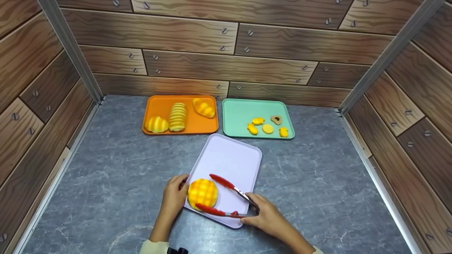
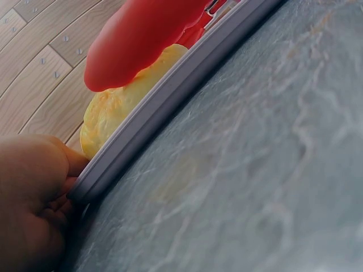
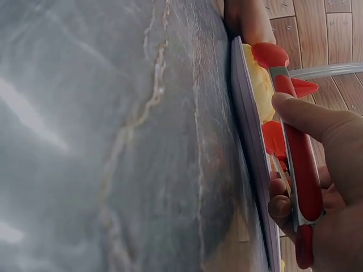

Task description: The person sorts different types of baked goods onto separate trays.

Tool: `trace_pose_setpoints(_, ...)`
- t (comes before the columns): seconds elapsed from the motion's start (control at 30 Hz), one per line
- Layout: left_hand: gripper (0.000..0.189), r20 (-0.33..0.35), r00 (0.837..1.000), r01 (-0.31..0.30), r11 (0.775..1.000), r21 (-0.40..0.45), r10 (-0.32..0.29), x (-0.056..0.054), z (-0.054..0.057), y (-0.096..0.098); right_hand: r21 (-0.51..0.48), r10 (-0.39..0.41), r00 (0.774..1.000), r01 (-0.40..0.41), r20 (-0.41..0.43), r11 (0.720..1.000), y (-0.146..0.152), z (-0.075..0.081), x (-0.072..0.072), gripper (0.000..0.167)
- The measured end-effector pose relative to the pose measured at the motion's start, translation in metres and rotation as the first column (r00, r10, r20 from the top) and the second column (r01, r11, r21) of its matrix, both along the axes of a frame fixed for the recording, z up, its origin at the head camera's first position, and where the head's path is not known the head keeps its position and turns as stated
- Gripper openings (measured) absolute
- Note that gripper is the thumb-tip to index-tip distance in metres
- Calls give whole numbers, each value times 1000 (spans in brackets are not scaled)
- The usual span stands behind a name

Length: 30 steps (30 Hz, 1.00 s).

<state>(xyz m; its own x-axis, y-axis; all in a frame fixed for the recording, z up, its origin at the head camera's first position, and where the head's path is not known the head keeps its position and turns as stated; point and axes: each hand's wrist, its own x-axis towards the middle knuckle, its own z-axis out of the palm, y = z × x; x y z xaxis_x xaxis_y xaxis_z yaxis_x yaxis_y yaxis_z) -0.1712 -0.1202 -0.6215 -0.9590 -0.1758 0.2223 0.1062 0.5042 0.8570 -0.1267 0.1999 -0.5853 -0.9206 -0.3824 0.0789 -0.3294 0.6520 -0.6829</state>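
Note:
A lilac tray point(image 1: 233, 158) lies slanted on the table, a round, yellow, grid-topped bun point(image 1: 203, 193) near its front left corner. My left hand point(image 1: 174, 195) holds the tray's left edge beside the bun; in the left wrist view its fingers point(image 2: 59, 195) curl at the rim. With my right hand point(image 1: 266, 215) I grip red-tipped metal tongs point(image 1: 223, 182), their two arms spread apart. One red tip overlaps the bun's near side, the other stands off its far right. In the right wrist view, the thumb presses one red handle point(image 3: 303, 170) of the tongs.
Behind, an orange tray point(image 1: 197, 127) carries a striped roll point(image 1: 157, 124), a long ridged loaf point(image 1: 177, 117) and a croissant-like bread point(image 1: 203, 108). Right of it, a green tray point(image 1: 238, 116) holds several small cookie-like pieces point(image 1: 267, 128). Wood-patterned walls point(image 1: 183, 63) enclose the table.

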Motion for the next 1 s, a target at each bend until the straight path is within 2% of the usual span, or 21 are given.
trace_pose_setpoints(0.3, 27, 12, 1000, -6, 1000, -1, 6, 0, 1, 0, 30, 50, 998, -49, -34, 998, 1, 0, 2, 77)
trace_pose_setpoints(0.5, 27, 34, 999, -10, 1000, -6, 10, 0, 2, -1, 40, 56, 996, -54, -64, 998, 1, -1, 3, 76)
trace_pose_setpoints(0.67, 27, 27, 1000, -11, 1000, 1, 11, 0, 2, -1, 49, 61, 992, -56, -109, 997, 1, -2, 3, 73)
trace_pose_setpoints(0.87, 26, 5, 1000, -11, 1000, 9, 11, 0, 0, 0, 19, 60, 988, -58, -144, 998, 1, -5, 3, 72)
trace_pose_setpoints(1.0, 26, -5, 1000, -11, 1000, 7, 11, 0, -1, 0, -18, 46, 992, -49, -119, 999, 3, -7, 3, 71)
